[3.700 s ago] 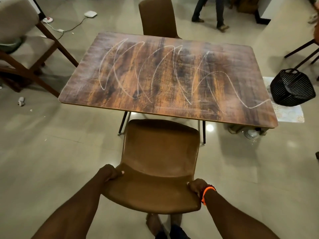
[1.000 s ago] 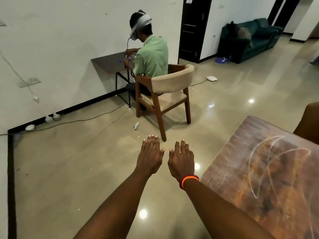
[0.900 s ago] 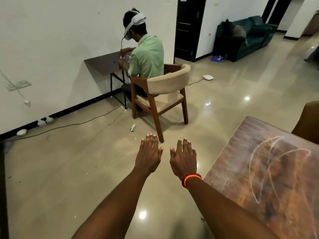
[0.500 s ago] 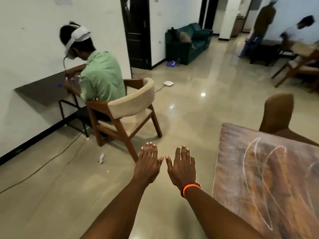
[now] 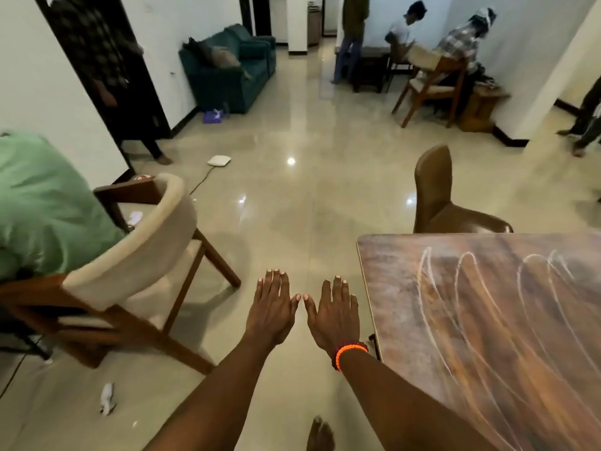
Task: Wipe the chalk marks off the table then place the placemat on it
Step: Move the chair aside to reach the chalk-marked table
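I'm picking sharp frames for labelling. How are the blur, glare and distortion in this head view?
Head view: the hands, left hand and right hand, are fairly sharp; the chalk marks on the table streak with motion blur, as does the cream chair at left. Ceiling lights glare off the glossy floor. Wide-angle bending tilts walls at the edges.

Open tiled floor (image 5: 302, 203) stretches ahead of the table (image 5: 481, 327), whose left edge lies just right of the flat right hand (image 5: 333, 315). A cream armchair (image 5: 136, 268) blocks the left; a brown chair (image 5: 439, 196) stands behind the table.
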